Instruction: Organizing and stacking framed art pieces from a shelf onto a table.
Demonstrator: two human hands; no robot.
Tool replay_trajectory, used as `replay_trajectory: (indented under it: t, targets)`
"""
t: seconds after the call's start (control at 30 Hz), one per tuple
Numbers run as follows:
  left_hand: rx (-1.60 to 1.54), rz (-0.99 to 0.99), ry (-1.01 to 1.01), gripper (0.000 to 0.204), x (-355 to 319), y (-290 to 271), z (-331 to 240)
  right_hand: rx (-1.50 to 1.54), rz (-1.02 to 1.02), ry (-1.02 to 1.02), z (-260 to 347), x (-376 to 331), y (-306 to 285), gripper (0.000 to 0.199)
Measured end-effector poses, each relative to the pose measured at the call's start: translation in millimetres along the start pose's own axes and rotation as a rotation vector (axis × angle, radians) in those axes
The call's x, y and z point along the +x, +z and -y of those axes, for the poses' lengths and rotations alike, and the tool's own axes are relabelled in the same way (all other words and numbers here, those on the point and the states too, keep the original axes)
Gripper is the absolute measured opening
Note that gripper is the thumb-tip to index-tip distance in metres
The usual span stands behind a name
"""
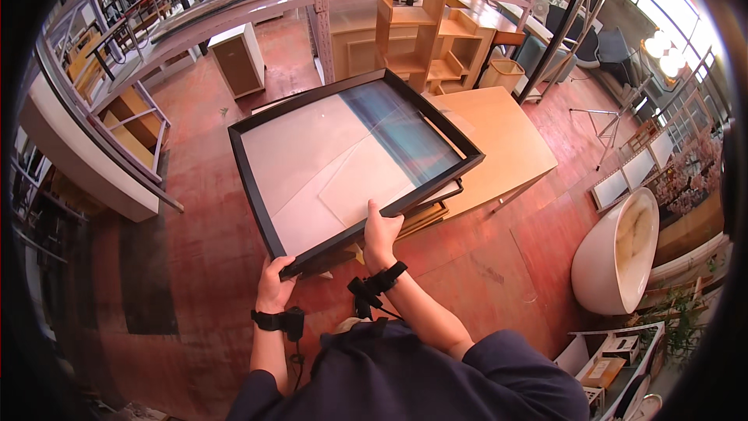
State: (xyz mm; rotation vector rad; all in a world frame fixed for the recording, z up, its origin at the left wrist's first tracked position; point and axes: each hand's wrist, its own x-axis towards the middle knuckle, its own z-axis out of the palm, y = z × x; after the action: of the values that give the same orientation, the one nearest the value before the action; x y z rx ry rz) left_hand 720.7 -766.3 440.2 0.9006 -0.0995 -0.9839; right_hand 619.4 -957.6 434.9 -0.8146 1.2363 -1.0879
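A large black picture frame [312, 164] is tilted in front of me, with a pale area and a blue-green streaked strip [397, 132] behind its clear front. My left hand [276, 285] is closed around its near left corner. Farther right along the same near edge, my right hand [382, 234] grips the frame with the thumb on top; its other fingers are hidden underneath. Below the frame's right side, edges of more frames [427, 218] show beside a light wooden table [506, 144]. Black straps with small devices circle both wrists.
Wooden shelf units [413, 35] stand beyond the table, and a white-sided cabinet [238, 61] is at the far left. A metal rack post [320, 15] rises behind the frame. To the right are a white oval tub [612, 257] and a light stand [608, 129] on reddish flooring.
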Motion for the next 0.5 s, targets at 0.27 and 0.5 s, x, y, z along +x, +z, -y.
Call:
replay_trajectory:
  t: [0.27, 0.5]
  targets:
    - [0.204, -0.073, 0.023, 0.019, 11.4, -4.1, -50.7, -0.035, 0.232, 0.026, 0.0, -17.7, 3.5, 0.050]
    - [0.363, -0.123, 0.147, 0.029, 38.4, -25.8, -55.6, 0.021, 0.544, 0.291, 10.5, -12.2, -14.1, 0.041]
